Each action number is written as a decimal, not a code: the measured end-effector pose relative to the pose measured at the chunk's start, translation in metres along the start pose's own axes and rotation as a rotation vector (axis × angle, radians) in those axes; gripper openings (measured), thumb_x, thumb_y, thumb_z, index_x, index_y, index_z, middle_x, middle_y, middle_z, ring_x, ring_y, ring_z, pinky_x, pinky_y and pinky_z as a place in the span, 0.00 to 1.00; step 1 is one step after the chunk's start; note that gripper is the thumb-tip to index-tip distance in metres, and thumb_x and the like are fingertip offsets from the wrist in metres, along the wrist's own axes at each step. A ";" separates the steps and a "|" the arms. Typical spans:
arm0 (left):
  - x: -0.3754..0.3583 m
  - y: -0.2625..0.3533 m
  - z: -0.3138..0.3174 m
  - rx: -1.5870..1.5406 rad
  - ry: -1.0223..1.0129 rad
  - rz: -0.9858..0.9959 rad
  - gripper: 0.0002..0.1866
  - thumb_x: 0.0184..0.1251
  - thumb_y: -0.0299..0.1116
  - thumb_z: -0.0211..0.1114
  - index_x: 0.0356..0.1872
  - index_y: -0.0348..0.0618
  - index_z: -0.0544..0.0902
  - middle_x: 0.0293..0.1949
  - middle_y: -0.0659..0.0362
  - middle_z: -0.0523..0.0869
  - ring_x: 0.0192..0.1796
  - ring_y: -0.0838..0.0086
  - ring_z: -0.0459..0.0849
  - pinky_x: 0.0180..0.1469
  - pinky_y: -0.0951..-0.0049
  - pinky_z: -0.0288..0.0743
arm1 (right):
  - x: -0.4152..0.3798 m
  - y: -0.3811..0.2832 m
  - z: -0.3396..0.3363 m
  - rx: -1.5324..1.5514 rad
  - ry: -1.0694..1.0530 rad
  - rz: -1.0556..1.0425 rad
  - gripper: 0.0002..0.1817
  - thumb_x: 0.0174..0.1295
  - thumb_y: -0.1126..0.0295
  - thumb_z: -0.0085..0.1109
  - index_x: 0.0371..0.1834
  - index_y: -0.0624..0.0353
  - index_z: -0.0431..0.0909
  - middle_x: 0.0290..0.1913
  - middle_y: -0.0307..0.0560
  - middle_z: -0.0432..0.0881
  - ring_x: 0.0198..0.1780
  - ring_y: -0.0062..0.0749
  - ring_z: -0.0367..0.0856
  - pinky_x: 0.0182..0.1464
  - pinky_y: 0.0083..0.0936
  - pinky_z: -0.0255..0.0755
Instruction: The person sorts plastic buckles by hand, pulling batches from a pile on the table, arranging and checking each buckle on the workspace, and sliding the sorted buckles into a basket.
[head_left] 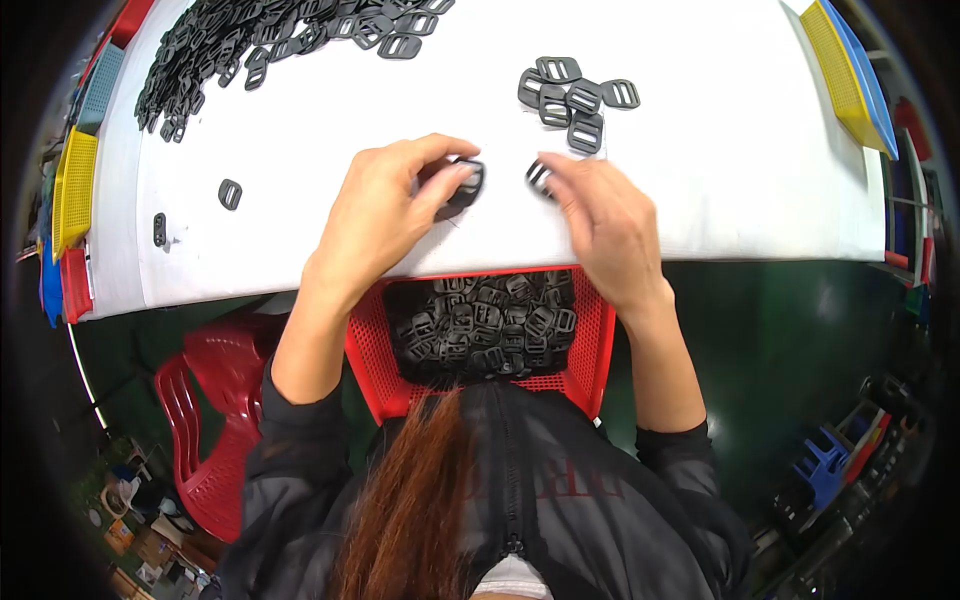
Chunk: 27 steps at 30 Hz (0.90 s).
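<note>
My left hand point(385, 205) is closed on a black buckle point(468, 184), pinched between thumb and fingers above the white table point(330, 235). Another black buckle point(539, 178) is between the thumb and index finger of my right hand point(608, 220), slightly blurred. Several loose black buckles point(585, 97) lie in a small group just beyond my right hand. A large pile of similar buckles point(250, 30) covers the back left of the table. Below the table edge, between my forearms, a red basket point(368, 350) holds many more buckles point(487, 318).
Two single buckles point(230, 194) point(160, 229) lie on the left of the table. Yellow baskets stand at the left side point(75, 190) and right side point(842, 75). A red plastic chair point(215, 420) is at the lower left, and a blue stool point(824, 466) at the lower right.
</note>
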<state>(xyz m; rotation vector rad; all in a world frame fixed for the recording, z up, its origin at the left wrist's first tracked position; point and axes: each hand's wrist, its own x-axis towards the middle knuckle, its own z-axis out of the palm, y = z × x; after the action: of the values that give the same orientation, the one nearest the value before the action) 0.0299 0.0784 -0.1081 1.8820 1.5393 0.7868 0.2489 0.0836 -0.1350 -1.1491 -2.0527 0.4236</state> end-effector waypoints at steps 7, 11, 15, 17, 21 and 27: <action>0.036 0.011 0.026 0.350 0.098 0.445 0.21 0.57 0.24 0.68 0.55 0.47 0.84 0.52 0.56 0.84 0.52 0.58 0.79 0.56 0.63 0.75 | 0.013 -0.003 -0.012 -0.253 0.102 0.171 0.17 0.57 0.73 0.67 0.51 0.61 0.81 0.48 0.52 0.81 0.48 0.43 0.82 0.48 0.35 0.78; 0.077 -0.024 0.051 0.459 -0.010 0.708 0.23 0.61 0.21 0.63 0.59 0.40 0.81 0.60 0.53 0.82 0.57 0.54 0.77 0.62 0.59 0.71 | 0.005 0.009 0.015 -0.652 -0.008 0.131 0.09 0.58 0.72 0.56 0.38 0.66 0.80 0.41 0.53 0.79 0.46 0.41 0.79 0.48 0.35 0.77; 0.092 -0.045 0.049 0.669 -0.021 0.663 0.19 0.67 0.25 0.60 0.59 0.41 0.81 0.59 0.55 0.82 0.59 0.56 0.77 0.60 0.58 0.70 | 0.022 0.034 0.057 -0.505 0.222 0.056 0.10 0.52 0.70 0.56 0.30 0.66 0.82 0.35 0.49 0.79 0.43 0.40 0.74 0.39 0.29 0.72; 0.090 -0.025 0.051 0.768 -0.005 0.690 0.18 0.68 0.24 0.59 0.59 0.41 0.81 0.59 0.56 0.82 0.59 0.57 0.77 0.59 0.57 0.71 | 0.018 0.038 0.046 -0.507 0.233 0.037 0.10 0.52 0.71 0.56 0.29 0.67 0.82 0.35 0.49 0.79 0.42 0.39 0.75 0.37 0.28 0.73; 0.072 -0.019 0.043 0.708 0.085 0.729 0.16 0.67 0.22 0.60 0.55 0.39 0.82 0.55 0.54 0.83 0.58 0.59 0.78 0.56 0.61 0.72 | 0.013 0.027 0.044 -0.431 0.342 0.053 0.09 0.52 0.71 0.58 0.30 0.65 0.82 0.32 0.48 0.79 0.39 0.39 0.77 0.36 0.29 0.75; 0.051 -0.026 0.040 0.290 0.097 0.423 0.13 0.65 0.17 0.58 0.48 0.37 0.81 0.43 0.49 0.84 0.45 0.56 0.83 0.47 0.63 0.78 | 0.006 0.010 0.026 0.234 0.251 0.541 0.09 0.56 0.69 0.61 0.38 0.60 0.84 0.36 0.55 0.84 0.41 0.50 0.84 0.45 0.41 0.77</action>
<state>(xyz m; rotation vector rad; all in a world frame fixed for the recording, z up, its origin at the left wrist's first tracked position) 0.0517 0.1297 -0.1496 2.4675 1.3856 0.8816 0.2335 0.0956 -0.1563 -1.5179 -1.4192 0.7181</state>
